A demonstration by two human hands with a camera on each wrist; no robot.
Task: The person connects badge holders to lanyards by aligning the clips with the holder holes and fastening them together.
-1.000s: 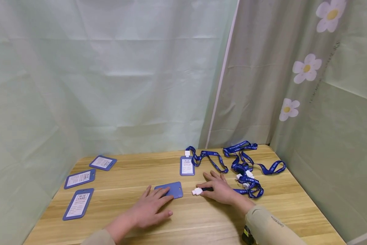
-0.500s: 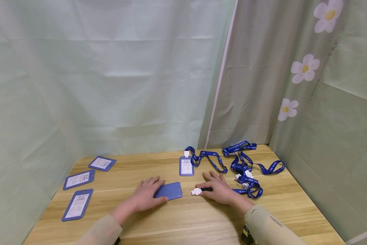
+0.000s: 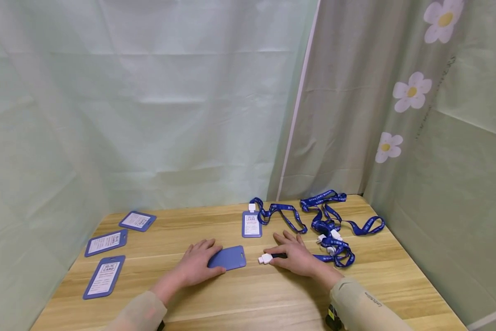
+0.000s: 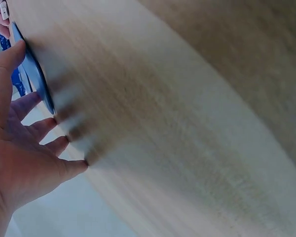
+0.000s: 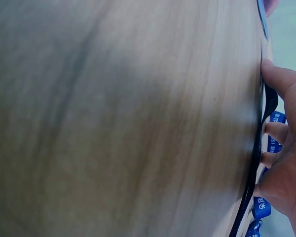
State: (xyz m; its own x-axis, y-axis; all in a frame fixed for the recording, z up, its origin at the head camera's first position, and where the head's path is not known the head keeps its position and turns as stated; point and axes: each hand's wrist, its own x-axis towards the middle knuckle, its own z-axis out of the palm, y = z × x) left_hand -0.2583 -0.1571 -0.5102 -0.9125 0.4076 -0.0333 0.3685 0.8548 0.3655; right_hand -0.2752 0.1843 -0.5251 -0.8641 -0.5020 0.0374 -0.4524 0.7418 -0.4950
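Note:
In the head view a blue badge holder (image 3: 229,258) lies plain side up on the table, its slotted end toward the right. My left hand (image 3: 195,265) grips its left end, the thumb at the near edge and the fingers at the far edge. The left wrist view shows the badge holder (image 4: 35,74) held between thumb and index finger, the other fingertips on the wood. My right hand (image 3: 296,255) pinches a blue lanyard (image 3: 278,255) at its black strap, just behind a white plastic clip (image 3: 265,259) that points at the holder's slot.
Several blue ID badge holders (image 3: 104,276) lie face up along the table's left side. Farther back, one badge holder (image 3: 252,225) is joined to a lanyard (image 3: 288,209). A tangle of blue lanyards (image 3: 326,225) with white clips covers the right rear. Curtains (image 3: 198,115) hang around the table (image 3: 248,303).
My left hand has shifted from lying over the badge holder to gripping its left end, leaving more of it visible. The right hand and its lanyard have stayed in place.

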